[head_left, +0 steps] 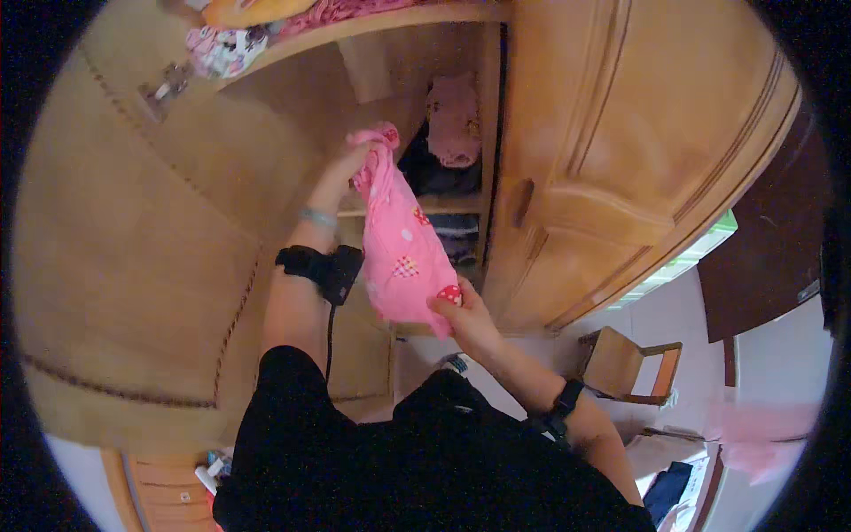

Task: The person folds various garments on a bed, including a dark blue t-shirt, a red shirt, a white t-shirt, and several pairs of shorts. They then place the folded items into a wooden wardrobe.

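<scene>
One pink patterned cloth (406, 239), held up in mid-air before an open cabinet (492, 115). Left hand (356, 164): fingers clamped round the bunched upper end. Right hand (470, 319): thumb and fingers pinched on the lower corner. Step in hand looks like straightening the cloth. Next move probably calls for keeping both grips and easing the ends apart to loosen the bunching.
</scene>
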`<move>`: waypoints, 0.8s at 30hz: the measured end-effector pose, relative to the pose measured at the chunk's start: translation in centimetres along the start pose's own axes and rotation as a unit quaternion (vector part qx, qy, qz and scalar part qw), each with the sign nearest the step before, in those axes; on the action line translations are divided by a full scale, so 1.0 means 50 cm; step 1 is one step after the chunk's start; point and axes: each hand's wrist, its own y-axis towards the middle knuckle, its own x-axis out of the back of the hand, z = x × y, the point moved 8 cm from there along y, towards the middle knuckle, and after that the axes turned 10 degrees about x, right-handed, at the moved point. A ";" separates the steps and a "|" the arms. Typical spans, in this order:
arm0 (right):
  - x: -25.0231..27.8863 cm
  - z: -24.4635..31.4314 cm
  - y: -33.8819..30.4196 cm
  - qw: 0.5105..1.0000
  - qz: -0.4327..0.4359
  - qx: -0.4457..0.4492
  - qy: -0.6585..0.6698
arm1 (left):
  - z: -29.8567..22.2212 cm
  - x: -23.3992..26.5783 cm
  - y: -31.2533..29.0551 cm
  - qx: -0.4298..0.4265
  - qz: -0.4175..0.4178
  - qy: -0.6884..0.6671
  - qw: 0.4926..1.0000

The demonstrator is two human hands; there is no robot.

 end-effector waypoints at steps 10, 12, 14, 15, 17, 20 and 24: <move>0.047 0.091 -0.192 0.985 0.027 0.155 -0.072 | -0.174 -0.150 -0.189 -0.231 -0.156 0.091 0.956; 0.112 0.041 -0.296 0.969 0.163 0.096 -0.160 | -0.132 -0.268 -0.255 -0.222 -0.141 0.068 0.962; 0.237 0.011 -0.395 0.956 0.183 0.077 -0.216 | -0.074 -0.390 -0.320 -0.208 -0.113 0.042 0.971; 0.299 -0.007 -0.460 0.947 0.196 0.057 -0.247 | -0.037 -0.442 -0.368 -0.195 -0.102 0.030 0.975; 0.455 -0.022 -0.607 0.949 0.140 0.017 -0.281 | 0.036 -0.545 -0.480 -0.170 -0.082 0.008 0.982; 0.657 -0.028 -0.857 0.953 0.056 0.049 -0.293 | 0.160 -0.673 -0.676 -0.120 -0.065 -0.022 0.990; 0.985 -0.020 -1.188 0.924 -0.120 0.055 -0.360 | 0.303 -0.924 -0.935 -0.054 -0.037 -0.032 0.997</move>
